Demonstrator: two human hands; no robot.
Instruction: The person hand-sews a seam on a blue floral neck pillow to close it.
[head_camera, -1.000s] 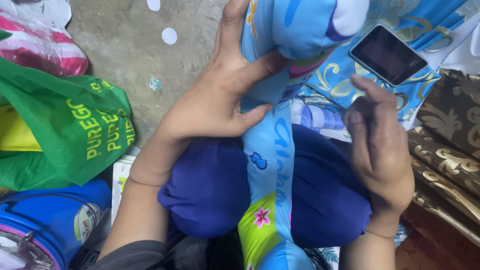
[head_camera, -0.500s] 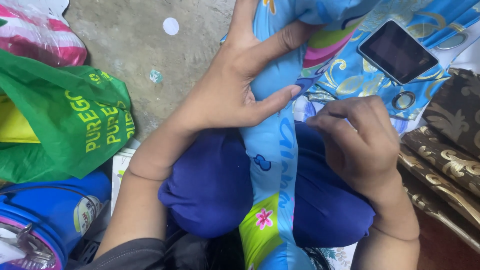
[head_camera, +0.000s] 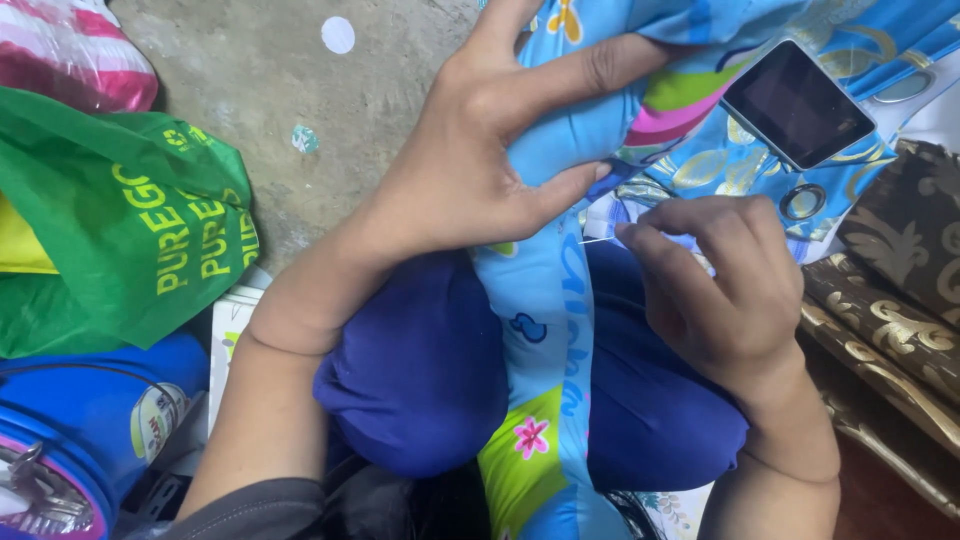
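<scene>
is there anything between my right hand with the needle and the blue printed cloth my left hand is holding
Nothing visible. The right hand pinches the needle with its tip right at the blue printed cloth, which the left hand grips. The phone lies off to the side.

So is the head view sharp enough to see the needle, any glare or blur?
Head view: even, soft light with no hard shadows; needle is thin but visible at the right hand; left hand and blue printed fabric are sharp; faint sheen on the phone screen.
</scene>
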